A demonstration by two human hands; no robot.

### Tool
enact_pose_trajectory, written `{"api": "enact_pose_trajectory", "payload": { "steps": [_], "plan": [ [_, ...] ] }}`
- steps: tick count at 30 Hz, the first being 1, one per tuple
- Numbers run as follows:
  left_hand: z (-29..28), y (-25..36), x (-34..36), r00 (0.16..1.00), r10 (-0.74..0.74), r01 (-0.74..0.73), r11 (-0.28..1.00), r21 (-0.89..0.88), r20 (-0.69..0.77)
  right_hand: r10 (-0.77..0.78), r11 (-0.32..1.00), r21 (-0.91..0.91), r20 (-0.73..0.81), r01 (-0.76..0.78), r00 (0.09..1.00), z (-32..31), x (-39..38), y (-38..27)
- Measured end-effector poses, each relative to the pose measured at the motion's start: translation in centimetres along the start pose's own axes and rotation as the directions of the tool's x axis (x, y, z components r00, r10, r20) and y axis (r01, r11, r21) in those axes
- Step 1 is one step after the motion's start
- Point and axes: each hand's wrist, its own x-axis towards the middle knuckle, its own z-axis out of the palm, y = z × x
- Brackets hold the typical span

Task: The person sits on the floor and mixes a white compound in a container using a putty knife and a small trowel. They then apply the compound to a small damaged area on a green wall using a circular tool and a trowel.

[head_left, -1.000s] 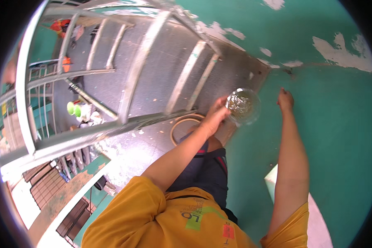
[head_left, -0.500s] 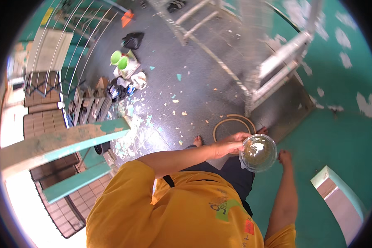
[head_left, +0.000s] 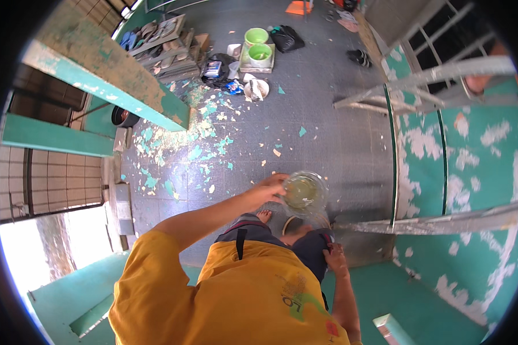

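Pinching the rim of a clear round bowl, the left hand has thumb and fingers closed on its left side, and that bowl is held up over the floor, right of the peeling pillar and nearer the person than the pillar's foot! Farther right of the pillar, and nearer again, the right hand is down at the dark trouser leg, fingers curled; whether they grip the cloth, I can't tell. Around the pillar's foot, paint flakes litter the floor. Beyond it, to the right, two green buckets stand close together, a black bag just beside them. And well right of the pillar, a metal ladder!
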Motion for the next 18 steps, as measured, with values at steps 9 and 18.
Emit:
{"api": "enact_pose_trajectory", "payload": {
  "steps": [9,18],
  "plan": [
    [-12.2,3.1,-0.5,0.909,0.213,-0.339,0.877,-0.34,-0.357,-0.369,0.926,0.08,0.387,0.368,0.845,2.4,16.1,-9.8],
    [-15.0,8.4,4.8,0.766,0.242,-0.529,0.763,-0.37,-0.595,-0.165,0.977,0.016,0.689,0.213,0.705,-6.4,29.7,-17.4]
  ]
}}
